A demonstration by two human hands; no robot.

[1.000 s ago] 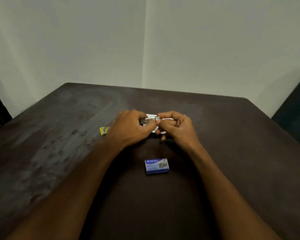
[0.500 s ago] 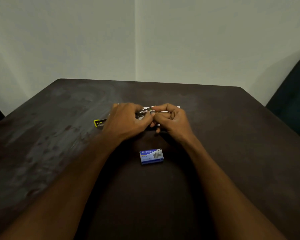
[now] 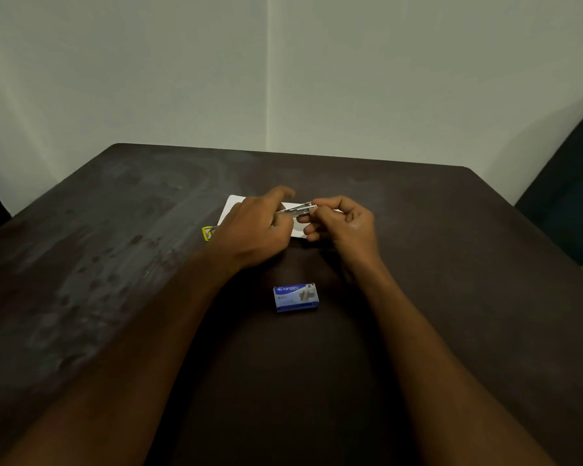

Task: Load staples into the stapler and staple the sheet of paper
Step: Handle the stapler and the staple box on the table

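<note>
My left hand [image 3: 256, 230] is closed over a small stapler, whose yellow end [image 3: 209, 233] pokes out to the hand's left; my index finger is raised. The stapler's silver metal part [image 3: 298, 209] slants up between both hands. My right hand [image 3: 345, 223] pinches the right tip of that metal part with thumb and forefinger; whether staples sit between the fingers is hidden. The white sheet of paper [image 3: 233, 205] lies on the table under both hands, mostly covered. A blue staple box [image 3: 296, 297] lies shut, nearer to me, between my forearms.
The dark brown table [image 3: 115, 264] ends at a pale wall corner behind it. A dark chair [image 3: 572, 203] stands past the table's right edge. Another dark object shows at the far left edge.
My left index finger has lifted off the metal part. Both hands stay together over the paper, and the staple box has not moved on the table.
</note>
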